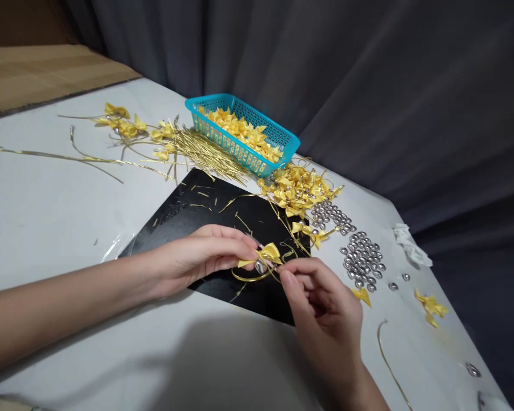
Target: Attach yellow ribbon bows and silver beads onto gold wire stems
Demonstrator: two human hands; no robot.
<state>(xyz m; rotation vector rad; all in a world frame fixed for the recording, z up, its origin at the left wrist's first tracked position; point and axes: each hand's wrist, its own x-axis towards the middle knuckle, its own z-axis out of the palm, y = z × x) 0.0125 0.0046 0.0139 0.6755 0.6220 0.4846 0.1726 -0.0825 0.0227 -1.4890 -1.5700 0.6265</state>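
Between thumb and fingers, my left hand [216,254] pinches a yellow ribbon bow [270,252] above the black mat. A silver bead [260,266] sits at the middle of the bow. From the bow a gold cord [252,279] curves in a loop toward the right. My right hand [325,297] is closed in a pinch at the cord's end, with its thumb and index fingertip together. The other fingers of that hand are curled in. How the cord runs behind the bow is hidden by my left fingertips.
A turquoise basket [289,149] of yellow bows stands at the back. Gold cords [209,153] lie before it. Finished-looking bows [302,188] are heaped at its right, near silver beads [362,260]. The black mat [167,228] carries cord scraps. A dark curtain [346,85] hangs behind.
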